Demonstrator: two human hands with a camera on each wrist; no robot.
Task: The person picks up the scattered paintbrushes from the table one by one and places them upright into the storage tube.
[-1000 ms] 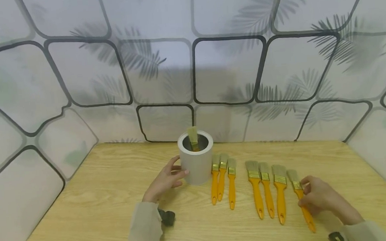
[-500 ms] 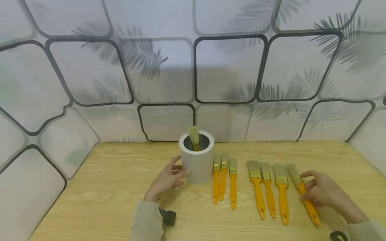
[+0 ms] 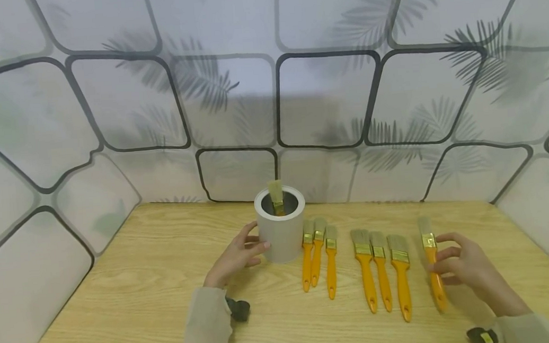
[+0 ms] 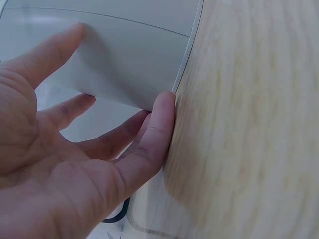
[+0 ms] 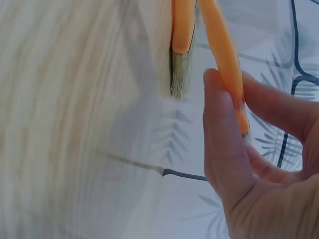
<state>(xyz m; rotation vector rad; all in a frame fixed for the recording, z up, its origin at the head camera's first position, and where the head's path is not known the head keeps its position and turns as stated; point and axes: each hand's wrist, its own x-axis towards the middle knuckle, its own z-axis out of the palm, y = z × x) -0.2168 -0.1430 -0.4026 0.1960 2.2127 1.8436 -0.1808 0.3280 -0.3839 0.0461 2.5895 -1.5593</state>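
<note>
A light grey can (image 3: 281, 240) stands upright on the table, one paintbrush (image 3: 276, 192) inside it with bristles up above the rim. My left hand (image 3: 236, 256) is at the can's left side, fingers spread and fingertips touching its wall; the left wrist view shows the can's smooth side (image 4: 129, 59) above those fingers. Over on the right, my right hand (image 3: 467, 264) pinches a paintbrush by its orange handle (image 3: 436, 277), bristles pointing away from me. In the right wrist view this handle (image 5: 224, 50) runs between thumb and fingers, tilted off the table.
Three narrow paintbrushes (image 3: 331, 263) lie right of the can. Three more, of mixed widths, including a wide brush (image 3: 400, 274), lie between those and my right hand. A patterned cloth wall (image 3: 327, 104) closes off the wooden table's (image 3: 167, 285) back and sides.
My right hand has lifted its paintbrush from the end of the row, turned it more upright and shifted slightly right. The left hand and can stay put.
</note>
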